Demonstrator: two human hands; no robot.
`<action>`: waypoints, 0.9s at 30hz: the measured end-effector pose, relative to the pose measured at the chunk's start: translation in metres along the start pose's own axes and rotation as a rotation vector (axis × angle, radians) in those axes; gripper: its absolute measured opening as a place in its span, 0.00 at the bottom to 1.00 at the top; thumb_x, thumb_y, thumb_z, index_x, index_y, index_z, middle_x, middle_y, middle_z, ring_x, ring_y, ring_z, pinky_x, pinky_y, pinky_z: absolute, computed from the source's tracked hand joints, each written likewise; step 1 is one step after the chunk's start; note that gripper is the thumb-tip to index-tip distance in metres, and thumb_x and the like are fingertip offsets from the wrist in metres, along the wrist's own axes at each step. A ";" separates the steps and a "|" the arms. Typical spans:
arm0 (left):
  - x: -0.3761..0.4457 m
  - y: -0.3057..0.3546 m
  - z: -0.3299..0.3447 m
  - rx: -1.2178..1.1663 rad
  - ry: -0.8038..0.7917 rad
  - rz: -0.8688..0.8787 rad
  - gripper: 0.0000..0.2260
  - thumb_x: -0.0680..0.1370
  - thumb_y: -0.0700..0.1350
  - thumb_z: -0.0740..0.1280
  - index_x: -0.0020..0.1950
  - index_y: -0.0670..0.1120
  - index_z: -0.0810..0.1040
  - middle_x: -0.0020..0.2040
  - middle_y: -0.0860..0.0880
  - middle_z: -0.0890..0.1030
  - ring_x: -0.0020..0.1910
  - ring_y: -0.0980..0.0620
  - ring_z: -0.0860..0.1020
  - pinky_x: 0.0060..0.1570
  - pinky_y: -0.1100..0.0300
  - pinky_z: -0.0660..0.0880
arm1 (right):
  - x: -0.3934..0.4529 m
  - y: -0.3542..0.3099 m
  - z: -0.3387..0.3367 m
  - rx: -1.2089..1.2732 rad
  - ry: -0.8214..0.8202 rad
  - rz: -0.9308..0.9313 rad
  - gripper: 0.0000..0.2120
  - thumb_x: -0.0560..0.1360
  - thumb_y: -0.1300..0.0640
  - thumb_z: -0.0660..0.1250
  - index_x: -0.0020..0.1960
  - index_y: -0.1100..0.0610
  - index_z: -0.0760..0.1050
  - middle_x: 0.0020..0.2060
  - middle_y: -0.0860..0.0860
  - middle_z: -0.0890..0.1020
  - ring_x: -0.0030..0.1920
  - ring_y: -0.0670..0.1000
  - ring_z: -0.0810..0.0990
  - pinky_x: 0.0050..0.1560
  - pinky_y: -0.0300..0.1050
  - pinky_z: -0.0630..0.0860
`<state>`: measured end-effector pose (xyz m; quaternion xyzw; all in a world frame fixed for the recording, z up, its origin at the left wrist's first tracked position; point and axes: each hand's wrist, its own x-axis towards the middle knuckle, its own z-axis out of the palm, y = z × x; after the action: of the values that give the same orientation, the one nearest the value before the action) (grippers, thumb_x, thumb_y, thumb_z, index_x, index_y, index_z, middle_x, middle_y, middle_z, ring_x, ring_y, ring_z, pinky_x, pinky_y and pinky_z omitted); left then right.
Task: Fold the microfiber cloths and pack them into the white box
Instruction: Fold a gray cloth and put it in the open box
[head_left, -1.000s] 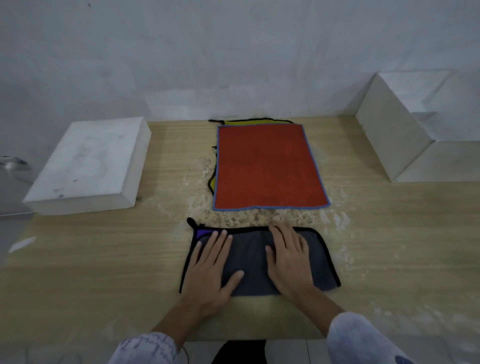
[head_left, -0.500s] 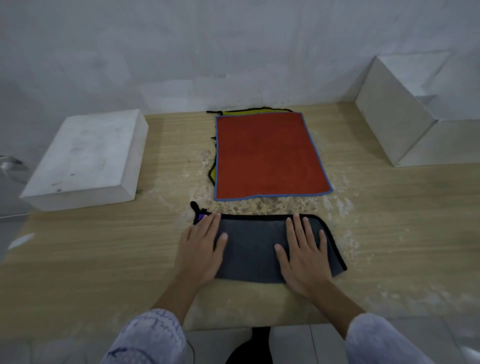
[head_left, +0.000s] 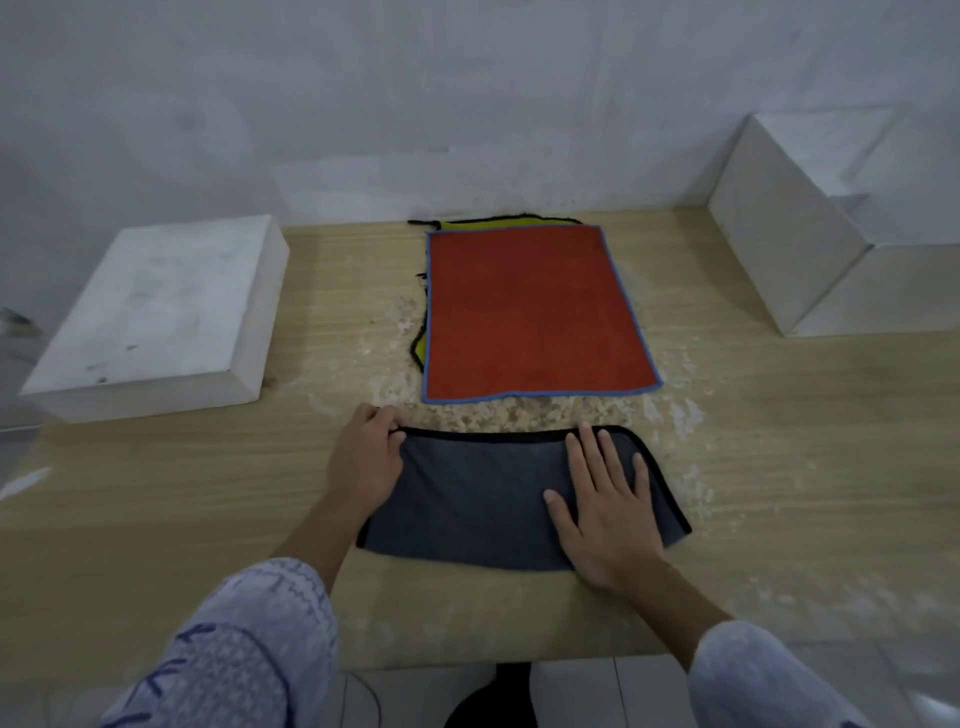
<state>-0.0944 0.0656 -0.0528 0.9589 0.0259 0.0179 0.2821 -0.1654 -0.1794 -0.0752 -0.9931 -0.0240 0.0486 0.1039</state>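
Note:
A grey cloth with black edging lies folded in a long strip near the table's front edge. My left hand pinches its far left corner between thumb and fingers. My right hand lies flat with fingers spread on the cloth's right part. Behind it a red cloth with blue edging lies flat on top of a yellow cloth with black edging, of which only strips show. An open white box stands at the back right against the wall.
A white block or lid lies at the left of the wooden table. The tabletop surface is worn and flaky around the cloths. A grey wall closes the back; floor tiles show below the front edge.
My left hand slid from flat on the grey cloth to its far left corner and closed on it. My right hand moved right along the cloth. The purple corner is no longer visible.

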 end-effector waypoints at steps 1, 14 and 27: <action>0.001 0.005 0.002 -0.022 0.020 -0.048 0.09 0.75 0.33 0.62 0.54 0.40 0.76 0.52 0.39 0.73 0.51 0.40 0.74 0.48 0.52 0.70 | 0.000 -0.001 0.000 0.011 0.008 0.004 0.38 0.70 0.37 0.32 0.75 0.53 0.40 0.76 0.49 0.40 0.72 0.46 0.34 0.69 0.51 0.29; -0.054 -0.001 0.024 0.313 -0.199 0.120 0.40 0.68 0.69 0.31 0.75 0.51 0.47 0.77 0.53 0.47 0.75 0.55 0.43 0.72 0.54 0.48 | -0.004 0.012 -0.004 0.026 -0.022 0.157 0.36 0.72 0.37 0.32 0.76 0.52 0.40 0.76 0.50 0.40 0.75 0.53 0.39 0.73 0.56 0.40; -0.101 0.034 0.006 -0.311 -0.002 0.063 0.15 0.76 0.35 0.64 0.61 0.44 0.74 0.63 0.50 0.73 0.70 0.51 0.65 0.65 0.64 0.61 | -0.024 0.038 -0.041 0.411 0.060 0.573 0.12 0.74 0.55 0.66 0.48 0.66 0.73 0.48 0.63 0.79 0.50 0.62 0.77 0.46 0.49 0.72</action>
<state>-0.1933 0.0275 -0.0412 0.9040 -0.0078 0.0295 0.4265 -0.1832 -0.2263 -0.0414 -0.9188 0.2692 0.0504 0.2844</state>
